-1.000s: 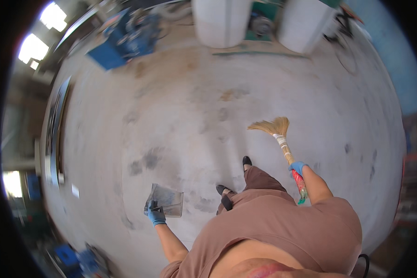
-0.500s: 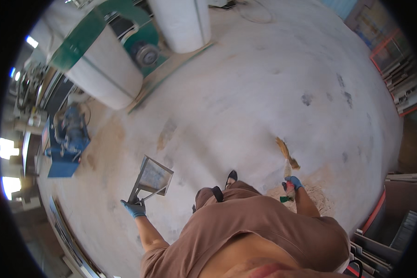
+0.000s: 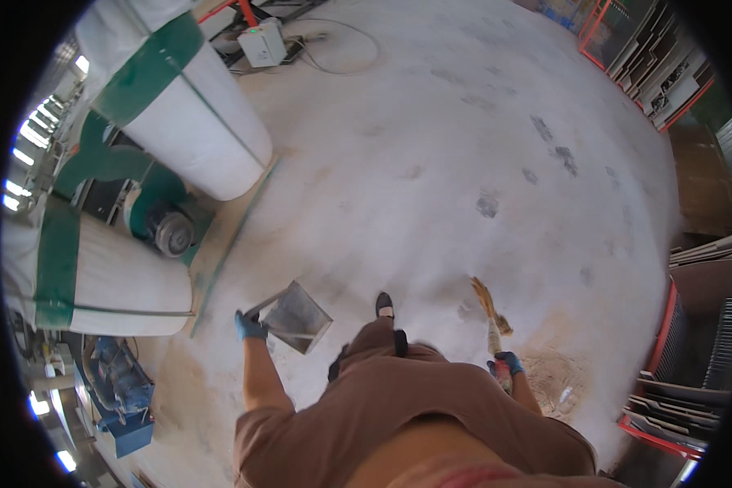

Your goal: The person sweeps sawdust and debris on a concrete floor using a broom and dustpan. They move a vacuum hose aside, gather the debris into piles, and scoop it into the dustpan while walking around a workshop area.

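Note:
My left hand [image 3: 250,326], in a blue glove, is closed around the handle of a grey metal dustpan [image 3: 298,315]. The pan hangs above the floor, out to my left. On the other side, my right hand [image 3: 507,363], gloved in blue too, grips the wrapped red and white handle of a short straw broom [image 3: 490,313]. Its yellowish bristles point forward, away from me. A spread of light brown dust or shavings [image 3: 555,376] lies on the floor beside and behind my right hand. My shoe [image 3: 384,305] shows between the two tools.
At the left stands a green dust collector [image 3: 150,163] with large white bags on a low base. Nearer is a blue machine [image 3: 120,382]. A white box [image 3: 262,45] with a cable sits far off. Red-framed racks [image 3: 665,325] of boards line the right side.
The view has turned left and moved forward, so the dust collector now stands nearer. The dustpan has swung closer to my body. Both hands keep their hold.

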{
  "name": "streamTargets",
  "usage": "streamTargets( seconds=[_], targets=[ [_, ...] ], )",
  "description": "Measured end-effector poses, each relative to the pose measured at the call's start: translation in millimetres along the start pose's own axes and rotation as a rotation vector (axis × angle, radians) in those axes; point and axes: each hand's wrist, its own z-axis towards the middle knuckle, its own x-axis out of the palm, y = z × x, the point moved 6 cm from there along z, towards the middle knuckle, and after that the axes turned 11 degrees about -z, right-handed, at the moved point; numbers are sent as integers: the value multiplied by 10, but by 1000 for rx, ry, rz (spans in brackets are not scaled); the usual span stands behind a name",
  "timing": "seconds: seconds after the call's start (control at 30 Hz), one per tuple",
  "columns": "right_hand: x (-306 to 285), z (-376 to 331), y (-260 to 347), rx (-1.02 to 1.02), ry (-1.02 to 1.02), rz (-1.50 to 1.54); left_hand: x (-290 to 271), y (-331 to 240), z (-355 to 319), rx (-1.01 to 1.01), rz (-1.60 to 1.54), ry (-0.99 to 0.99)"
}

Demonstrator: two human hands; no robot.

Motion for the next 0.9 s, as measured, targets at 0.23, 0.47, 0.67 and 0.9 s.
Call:
streamTargets(
  seconds=[0.23,0.47,0.67,0.9],
  targets=[
    [495,-351,1455,-24,169,388,3625,244,200,-44,193,52],
    [907,203,4335,15,92,589,5852,269,277,-161,138,-76],
    [1317,-59,7469,26,443,580,7671,364,115,-22,59,31],
    [2331,75,10760,-163,327,379,10199,541,1396,-36,124,97]
  ],
)
